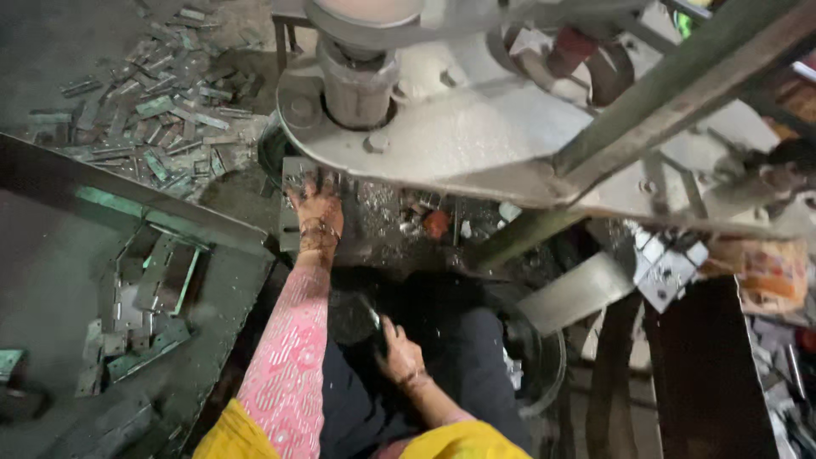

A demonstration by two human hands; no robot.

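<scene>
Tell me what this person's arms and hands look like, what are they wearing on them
The left arm wears a long pink sleeve with a fine pale pattern, ending short of the wrist, where several thin bangles sit behind the left hand. The right hand also has a bangle or two at the wrist. Both hands are bare, without gloves. Yellow cloth drapes near both shoulders.

The press machine [476, 119] stands at twelve o'clock, with its bed plate [297, 204] under its overhang. A heap of metal strips [161, 102] lies on the floor at ten o'clock. More metal strips [140, 314] lie on the bench [51, 255] at nine o'clock, and stamped plates [667, 268] sit at three o'clock.
</scene>
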